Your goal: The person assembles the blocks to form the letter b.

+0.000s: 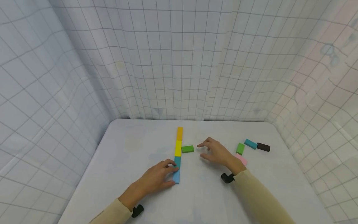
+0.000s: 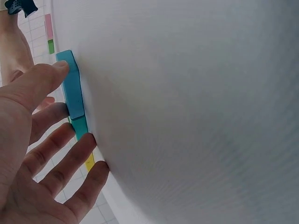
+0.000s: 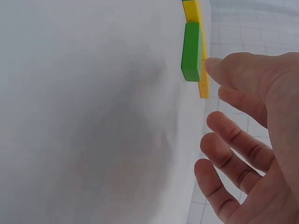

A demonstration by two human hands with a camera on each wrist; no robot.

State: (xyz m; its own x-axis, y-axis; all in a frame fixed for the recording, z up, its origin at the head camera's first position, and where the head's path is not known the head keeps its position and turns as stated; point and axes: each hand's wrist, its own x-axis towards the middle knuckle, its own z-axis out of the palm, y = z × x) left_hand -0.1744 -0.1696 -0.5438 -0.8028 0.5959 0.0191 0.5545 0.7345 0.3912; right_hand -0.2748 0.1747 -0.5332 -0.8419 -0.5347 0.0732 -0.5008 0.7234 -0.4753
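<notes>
A line of blocks runs away from me on the white table: a light blue block (image 1: 176, 176) nearest, then a teal block (image 1: 177, 161), a yellow block (image 1: 178, 148) and an orange-yellow block (image 1: 180, 133). My left hand (image 1: 156, 177) rests at the line's left side, its thumb and fingers touching the light blue and teal blocks (image 2: 80, 126). A green block (image 1: 187, 149) sticks out to the right from beside the yellow one. Just right of it, my right hand (image 1: 218, 152) hovers with spread, relaxed fingers, holding nothing; a gap shows between fingertips and block.
To the right lie a loose green block (image 1: 240, 148), a pink block (image 1: 241, 159) partly behind the right wrist, a blue block (image 1: 250, 143) and a black block (image 1: 263, 147). White grid-patterned curtains (image 1: 179, 62) enclose the table (image 1: 134, 140) at the back and sides.
</notes>
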